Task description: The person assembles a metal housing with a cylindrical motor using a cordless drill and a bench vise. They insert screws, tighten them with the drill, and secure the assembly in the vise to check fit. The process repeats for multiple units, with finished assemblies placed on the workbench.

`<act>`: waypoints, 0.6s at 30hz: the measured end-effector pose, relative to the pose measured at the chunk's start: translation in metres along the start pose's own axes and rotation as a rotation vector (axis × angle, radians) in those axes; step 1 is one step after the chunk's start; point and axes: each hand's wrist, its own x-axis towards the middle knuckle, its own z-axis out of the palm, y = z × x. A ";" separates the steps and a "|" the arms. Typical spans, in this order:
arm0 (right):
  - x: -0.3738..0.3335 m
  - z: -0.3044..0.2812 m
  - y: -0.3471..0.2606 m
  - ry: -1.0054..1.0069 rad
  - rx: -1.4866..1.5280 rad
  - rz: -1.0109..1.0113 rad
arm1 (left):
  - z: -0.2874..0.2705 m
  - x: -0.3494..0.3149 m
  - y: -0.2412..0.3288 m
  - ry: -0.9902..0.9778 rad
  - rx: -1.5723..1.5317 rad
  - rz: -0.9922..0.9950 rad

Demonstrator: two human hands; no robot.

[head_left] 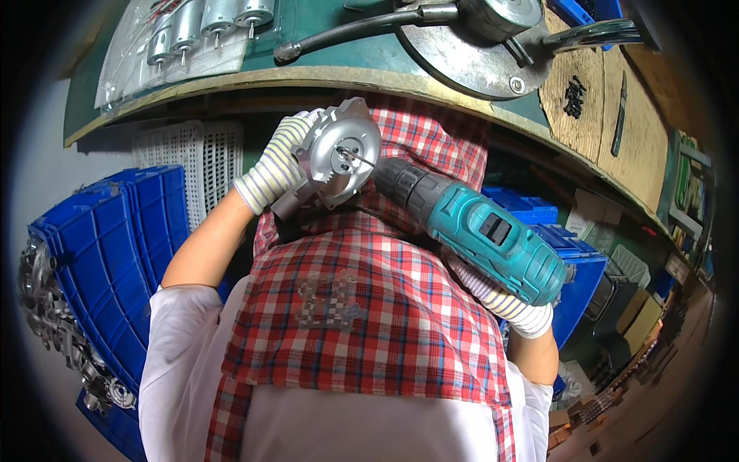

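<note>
The left hand (279, 162), in a striped knit glove, is clenching its grip around a round silver cast-metal housing (339, 154), holding it over the lap below the green counter (362, 58) edge. The right hand (504, 296) is grasping a teal-and-black cordless drill (477, 227), whose bit is touching the housing's centre.

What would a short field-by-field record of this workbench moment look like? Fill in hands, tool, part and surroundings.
left hand: left hand in a striped glove grips a round silver metal housing
right hand: right hand in a striped glove holds a teal cordless driver
tool contact: driver bit meets the housing's face
lap: red checked apron
bench: green bench with small motors
left side: blue crates
</note>
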 end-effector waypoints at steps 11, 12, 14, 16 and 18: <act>0.006 -0.012 -0.003 0.101 -0.377 -0.196 | -0.010 0.020 0.029 -0.087 0.298 0.030; 0.007 -0.014 -0.003 0.056 -0.497 -0.240 | -0.009 0.019 0.026 -0.087 0.323 0.032; 0.009 -0.014 -0.002 0.051 -0.411 -0.242 | -0.008 0.017 0.022 -0.082 0.356 0.038; 0.010 -0.011 -0.002 0.102 -0.140 -0.189 | -0.007 0.014 0.021 -0.072 0.371 0.043; 0.010 -0.009 -0.002 0.108 -0.147 -0.195 | -0.011 0.015 0.038 -0.042 0.409 0.076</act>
